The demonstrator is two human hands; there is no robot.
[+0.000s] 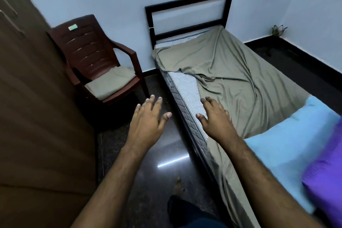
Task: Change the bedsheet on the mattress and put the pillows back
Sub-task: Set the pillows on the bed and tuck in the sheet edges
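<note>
Midway through the bed change: I stand at the side of the bed with both hands reaching forward, fingers spread and holding nothing, my left hand out over the dark floor and my right hand flat at the near edge of the mattress, at the border of the olive bedsheet. The sheet lies loose and wrinkled over most of the mattress, but a striped strip along my side and a band below the black headboard show bare, so I judge the spreading and tucking only partly done. At the near end a light blue cloth and a purple pillow sit on the bed; whether the blue is the old sheet or a pillow I cannot tell. A cushion in an olive cover rests on the brown plastic chair beside the bed, so pillows appear not yet back in place
</note>
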